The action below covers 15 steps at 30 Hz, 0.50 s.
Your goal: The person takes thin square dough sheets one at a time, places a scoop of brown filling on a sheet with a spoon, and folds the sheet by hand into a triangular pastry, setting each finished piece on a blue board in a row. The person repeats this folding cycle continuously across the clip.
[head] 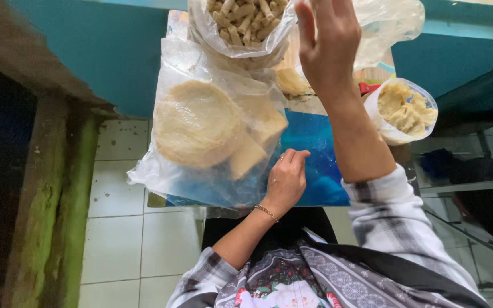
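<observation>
The clear plastic bag of flat round crackers [212, 131] lies on the blue surface [315, 165], and the left hand [285, 179] sits right at its near right edge, fingers curled and pinching the plastic. The right hand [327, 45] is up higher, fingers spread open, close to the bag of stick-shaped snacks [242, 25] at the far end. A small tub of pale chips [407, 109] stands off to the right.

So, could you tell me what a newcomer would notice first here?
Probably the clear bag of round crackers in the middle, on the blue table, with the left hand resting at its edge. Above it, the raised right hand is by a bag of stick snacks.
</observation>
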{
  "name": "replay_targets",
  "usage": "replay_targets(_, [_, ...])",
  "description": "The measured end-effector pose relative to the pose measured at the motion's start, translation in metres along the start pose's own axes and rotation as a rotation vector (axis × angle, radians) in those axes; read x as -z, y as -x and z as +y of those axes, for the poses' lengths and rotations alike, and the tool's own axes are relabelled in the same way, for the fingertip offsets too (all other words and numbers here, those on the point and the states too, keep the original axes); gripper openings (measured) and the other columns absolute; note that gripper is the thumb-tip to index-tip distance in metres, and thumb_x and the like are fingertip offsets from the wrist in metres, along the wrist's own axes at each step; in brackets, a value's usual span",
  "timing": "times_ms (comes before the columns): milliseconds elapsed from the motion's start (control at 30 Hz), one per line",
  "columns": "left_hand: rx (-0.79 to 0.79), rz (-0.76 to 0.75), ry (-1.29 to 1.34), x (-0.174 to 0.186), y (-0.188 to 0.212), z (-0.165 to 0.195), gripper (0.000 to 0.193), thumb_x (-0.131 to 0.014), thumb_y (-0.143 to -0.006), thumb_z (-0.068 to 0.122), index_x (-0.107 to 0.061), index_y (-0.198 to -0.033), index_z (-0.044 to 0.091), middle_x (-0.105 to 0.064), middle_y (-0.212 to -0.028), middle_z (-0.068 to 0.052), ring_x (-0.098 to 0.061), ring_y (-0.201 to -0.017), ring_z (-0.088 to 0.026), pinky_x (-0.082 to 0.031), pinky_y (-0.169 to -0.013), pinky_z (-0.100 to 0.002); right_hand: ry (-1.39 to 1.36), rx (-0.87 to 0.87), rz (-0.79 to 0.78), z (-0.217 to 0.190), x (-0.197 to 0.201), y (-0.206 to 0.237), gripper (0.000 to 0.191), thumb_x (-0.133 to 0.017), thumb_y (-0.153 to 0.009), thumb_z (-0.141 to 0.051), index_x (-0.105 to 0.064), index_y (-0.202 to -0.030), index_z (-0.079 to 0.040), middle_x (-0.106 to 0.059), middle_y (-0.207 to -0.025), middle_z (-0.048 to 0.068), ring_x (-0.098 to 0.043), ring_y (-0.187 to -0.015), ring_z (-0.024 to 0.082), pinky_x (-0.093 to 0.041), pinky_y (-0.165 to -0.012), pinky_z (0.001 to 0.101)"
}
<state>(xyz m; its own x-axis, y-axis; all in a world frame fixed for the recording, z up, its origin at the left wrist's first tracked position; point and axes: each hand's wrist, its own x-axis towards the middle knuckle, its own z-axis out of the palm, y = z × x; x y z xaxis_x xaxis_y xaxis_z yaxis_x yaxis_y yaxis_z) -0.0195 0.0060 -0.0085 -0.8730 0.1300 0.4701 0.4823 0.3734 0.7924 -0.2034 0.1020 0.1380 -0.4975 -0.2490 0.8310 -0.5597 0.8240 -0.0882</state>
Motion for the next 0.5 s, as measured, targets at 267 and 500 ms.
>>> replay_targets(267, [-0.016,-0.027,-0.022,0.0,0.002,0.003,0.022,-0.064,-0.089,-0.001,-0.066,-0.111,0.003,-0.064,-0.099,-0.015,-0.066,-0.095,-0.035,-0.054,-0.082,-0.044,-0.028,-0.117,-0.519,0.044,-0.039,0.098,0.026,-0.078,-0.083,-0.014,-0.074,-0.108,-0.01,-0.073,-0.1,0.012,-0.07,-0.092,0.034,-0.055,-0.078,0.0442])
replay_targets(500, [0.003,-0.025,-0.033,-0.001,0.002,0.002,0.022,-0.063,-0.09,-0.001,-0.067,-0.111,0.003,-0.065,-0.1,-0.015,-0.066,-0.095,-0.036,-0.054,-0.083,-0.044,-0.165,-0.429,-0.654,0.098,-0.074,0.115,0.017,-0.078,-0.088,-0.029,-0.077,-0.1,-0.017,-0.075,-0.094,0.006,-0.074,-0.085,0.025,-0.056,-0.077,0.0388])
